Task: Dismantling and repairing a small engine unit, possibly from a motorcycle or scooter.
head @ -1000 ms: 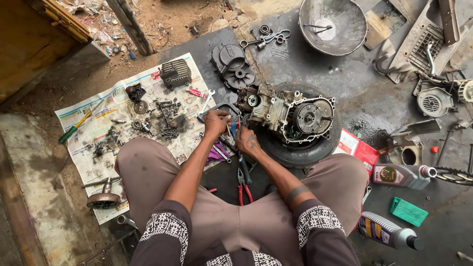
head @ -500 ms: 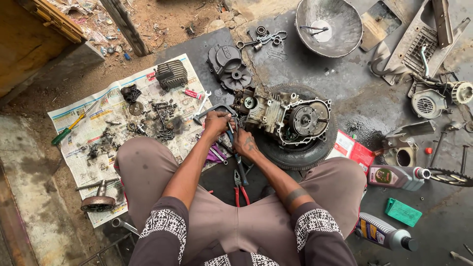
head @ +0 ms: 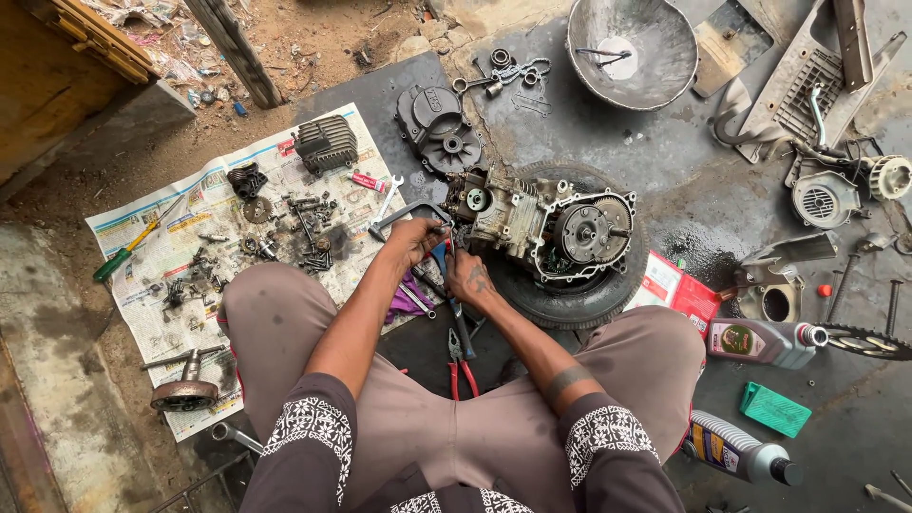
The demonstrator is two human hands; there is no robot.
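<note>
I sit on the ground with knees apart. My left hand (head: 414,239) and my right hand (head: 467,275) are close together, both gripping a blue-handled tool (head: 450,264) at the left end of a small engine block (head: 537,223). The engine rests on a black tyre (head: 570,294). What the tool's tip touches is hidden by my fingers. Red-handled pliers (head: 460,366) lie on the ground between my legs, just below the right hand.
A newspaper (head: 171,285) at left carries several small engine parts, a cylinder head (head: 326,142) and a green-handled screwdriver (head: 123,252). A metal bowl (head: 632,38) sits at the top. Oil bottles (head: 765,340) (head: 741,451), a green box (head: 776,408) and a fan housing (head: 825,199) lie at right.
The hands stay on the tool at the engine's left end. The view has shifted slightly, so the engine and hands appear a little lower and to the right.
</note>
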